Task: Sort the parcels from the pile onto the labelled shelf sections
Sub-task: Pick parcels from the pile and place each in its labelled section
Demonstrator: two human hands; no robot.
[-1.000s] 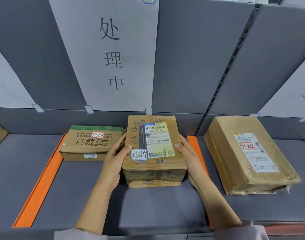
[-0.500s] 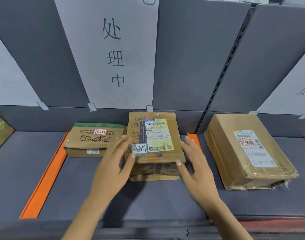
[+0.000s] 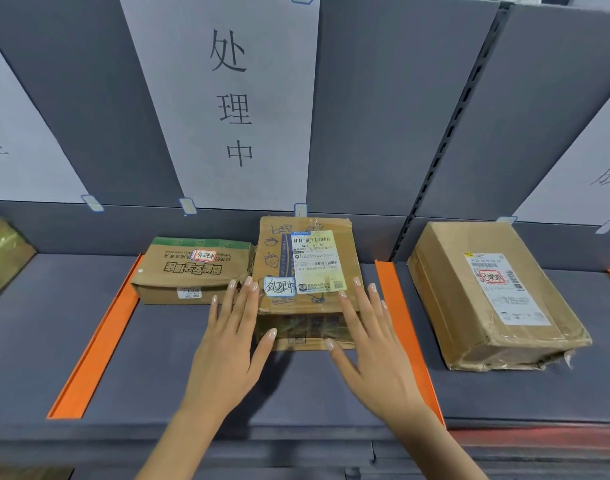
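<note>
We find the parcel (image 3: 307,271) lying flat on the shelf (image 3: 165,368) between orange dividers (image 3: 95,337), under the sign (image 3: 234,98) whose characters match its handwritten tag (image 3: 279,286); we judge it correctly sorted. The left hand (image 3: 227,351) and right hand (image 3: 376,355) flank its near end, fingers (image 3: 243,306) straight, spread, holding nothing; contact cannot be confirmed.

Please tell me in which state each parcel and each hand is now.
Middle parcel: flat on the shelf, taped shut, not gripped.
Green-edged parcel: flat, closed, beside the middle parcel.
Right parcel: flat, closed, near corner ragged.
Left hand: open, fingers straight, holding nothing.
Right hand: open, fingers straight, holding nothing.
</note>
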